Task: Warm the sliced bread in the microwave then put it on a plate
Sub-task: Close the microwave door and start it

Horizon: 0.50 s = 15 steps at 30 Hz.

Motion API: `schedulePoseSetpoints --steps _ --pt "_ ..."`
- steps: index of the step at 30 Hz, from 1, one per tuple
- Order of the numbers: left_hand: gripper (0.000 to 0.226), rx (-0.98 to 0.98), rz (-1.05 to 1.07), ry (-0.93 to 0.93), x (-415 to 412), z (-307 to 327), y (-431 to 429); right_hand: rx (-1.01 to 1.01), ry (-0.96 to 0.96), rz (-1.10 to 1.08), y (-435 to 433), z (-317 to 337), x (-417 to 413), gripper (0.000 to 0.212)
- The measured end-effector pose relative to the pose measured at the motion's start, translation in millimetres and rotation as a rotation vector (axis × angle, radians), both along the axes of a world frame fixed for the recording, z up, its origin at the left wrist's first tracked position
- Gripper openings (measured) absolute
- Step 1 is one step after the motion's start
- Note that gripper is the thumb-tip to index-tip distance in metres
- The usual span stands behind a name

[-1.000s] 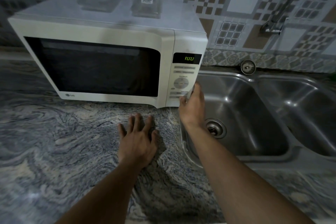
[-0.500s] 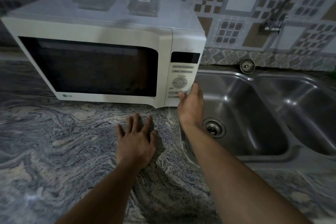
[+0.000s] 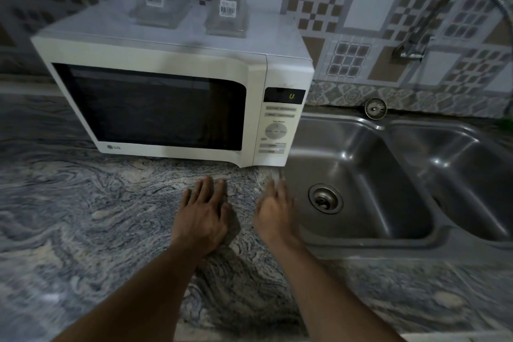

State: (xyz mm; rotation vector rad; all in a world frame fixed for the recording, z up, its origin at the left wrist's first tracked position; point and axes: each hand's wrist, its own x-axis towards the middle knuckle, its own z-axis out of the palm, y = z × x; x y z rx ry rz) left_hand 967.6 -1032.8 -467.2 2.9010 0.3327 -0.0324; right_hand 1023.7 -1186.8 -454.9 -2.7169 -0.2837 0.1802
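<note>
So my right hand (image 3: 274,211) is off the control panel (image 3: 276,130) now, down by the near left corner of the sink (image 3: 361,248), fingers loose, holding nothing. My left hand (image 3: 204,216) stays flat on the counter (image 3: 83,216), fingers a bit spread. The display (image 3: 284,96) had a time, went blank, and now shows one green digit. The microwave (image 3: 166,58) door's shut and the window's dark, so I can't tell if the bread's in there. My guess: the timer got cleared and needs setting again.

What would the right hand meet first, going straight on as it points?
The right hand would probably meet the microwave at its lower control panel, though depth is unclear.
</note>
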Motion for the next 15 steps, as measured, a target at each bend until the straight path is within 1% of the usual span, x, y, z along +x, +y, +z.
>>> schedulePoseSetpoints --steps 1,2,5,12,15 --pt "0.067 0.016 0.010 -0.002 -2.3 -0.4 0.8 -0.042 0.013 0.051 -0.2 -2.0 -3.1 0.065" --pt "0.065 0.035 0.024 -0.005 -3.8 -0.5 1.0 -0.067 0.019 0.082 -0.3 -3.3 -5.0 0.062" --pt "0.059 0.057 0.041 -0.003 -4.3 -1.8 0.0 -0.130 0.047 0.115 0.3 -6.3 -7.0 0.063" --pt "0.062 0.082 0.031 -0.002 -6.5 -4.7 0.9 -0.195 0.087 0.148 -5.3 -6.8 -11.5 0.065" --pt "0.060 0.085 0.031 -0.016 -4.7 -4.7 1.5 -0.194 0.066 0.140 -4.4 -7.2 -12.1 0.065"
